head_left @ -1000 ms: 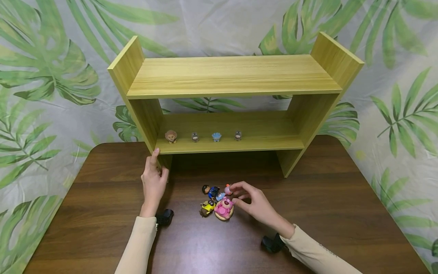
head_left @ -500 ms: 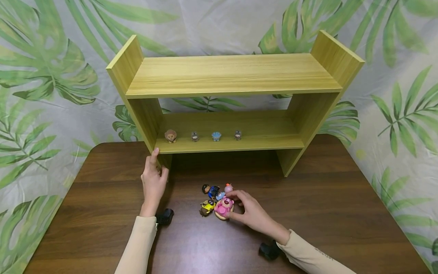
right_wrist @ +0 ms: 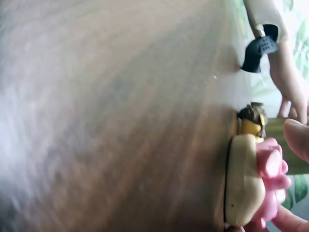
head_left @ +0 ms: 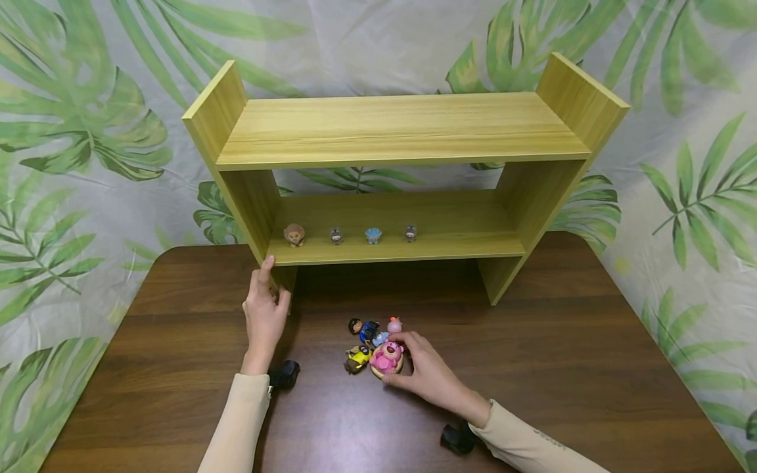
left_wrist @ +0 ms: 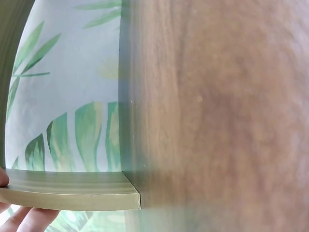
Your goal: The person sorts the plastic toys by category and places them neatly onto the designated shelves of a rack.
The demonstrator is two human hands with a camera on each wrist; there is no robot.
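Observation:
My left hand (head_left: 266,315) grips the front edge of the left side panel of a light wooden shelf (head_left: 378,128). In the left wrist view the thumb lies on one face of the panel (left_wrist: 72,186), the fingers on the other. My right hand (head_left: 434,374) holds a pink bear figurine (head_left: 387,358) on a cream base, lying on the table. Its fingers curl round the far side and the thumb is at the near rim. Beside the bear lie a yellow-clad figurine (head_left: 357,359), a dark-haired figurine in blue (head_left: 363,330), a small light-blue figurine (head_left: 380,338) and a small pink figurine (head_left: 394,325).
On the middle board stand a brown lion figurine (head_left: 294,235), a blue figurine (head_left: 373,236) and two small grey figurines, one left (head_left: 336,236) and one right (head_left: 411,232). The dark wooden table (head_left: 562,328) extends on both sides. A leaf-patterned cloth (head_left: 378,46) hangs behind.
My right hand has moved left and toward the near side, from beside the pink figurine to round the bear figurine. The left hand has stayed on the shelf panel.

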